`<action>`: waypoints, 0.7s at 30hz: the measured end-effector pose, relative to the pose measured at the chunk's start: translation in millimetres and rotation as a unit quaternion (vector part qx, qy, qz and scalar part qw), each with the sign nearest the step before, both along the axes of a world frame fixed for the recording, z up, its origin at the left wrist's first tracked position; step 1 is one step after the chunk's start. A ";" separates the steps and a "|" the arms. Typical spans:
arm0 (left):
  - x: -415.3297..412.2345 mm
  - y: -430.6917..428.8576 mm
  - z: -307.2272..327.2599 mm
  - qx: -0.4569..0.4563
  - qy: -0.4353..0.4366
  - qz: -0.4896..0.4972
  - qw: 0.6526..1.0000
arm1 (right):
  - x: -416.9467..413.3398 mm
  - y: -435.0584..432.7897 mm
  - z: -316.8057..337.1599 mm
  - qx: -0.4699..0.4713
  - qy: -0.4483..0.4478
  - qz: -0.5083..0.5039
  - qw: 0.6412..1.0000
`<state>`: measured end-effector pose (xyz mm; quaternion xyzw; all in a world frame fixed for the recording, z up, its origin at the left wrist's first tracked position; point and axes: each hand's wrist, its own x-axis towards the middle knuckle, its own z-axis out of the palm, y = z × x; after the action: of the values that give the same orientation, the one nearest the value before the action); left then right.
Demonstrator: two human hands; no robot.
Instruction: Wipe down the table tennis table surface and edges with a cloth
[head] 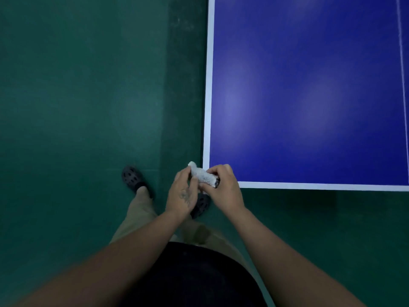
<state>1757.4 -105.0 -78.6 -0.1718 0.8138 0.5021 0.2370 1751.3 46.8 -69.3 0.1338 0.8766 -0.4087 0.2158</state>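
A blue table tennis table [309,89] with white border lines fills the upper right; its near-left corner lies just above my hands. A white cloth [202,175], bunched into a roll, is held at that corner. My left hand [182,194] grips the cloth's left end from below. My right hand [223,185] closes over its right end, resting at the table's corner edge. A thin white centre line [401,63] runs down the table's far right.
Green sports flooring [88,96] spreads to the left and below the table. My feet in dark perforated clogs [132,177] stand on it beside the corner, one clog partly hidden under my hands.
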 end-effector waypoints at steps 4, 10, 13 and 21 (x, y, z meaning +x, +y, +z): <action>-4.3 11.1 -4.1 0.073 -0.076 -0.037 0.994 | -0.5 12.9 0.4 0.013 0.068 0.049 0.996; -4.6 27.1 -20.3 0.093 -0.058 -0.034 0.993 | -17.1 45.0 -6.3 0.031 0.146 0.143 0.978; -4.6 37.3 -30.4 0.102 -0.060 0.009 0.993 | -45.0 58.6 -19.4 0.112 0.176 0.117 0.971; -28.6 48.6 -40.9 0.096 -0.100 0.049 0.989 | -183.3 57.1 -49.7 0.270 0.180 0.108 0.940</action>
<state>1728.8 -56.4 -119.6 -0.2376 0.7246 0.5692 0.3073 1568.0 103.9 -119.1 0.0162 0.9874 -0.1482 0.0532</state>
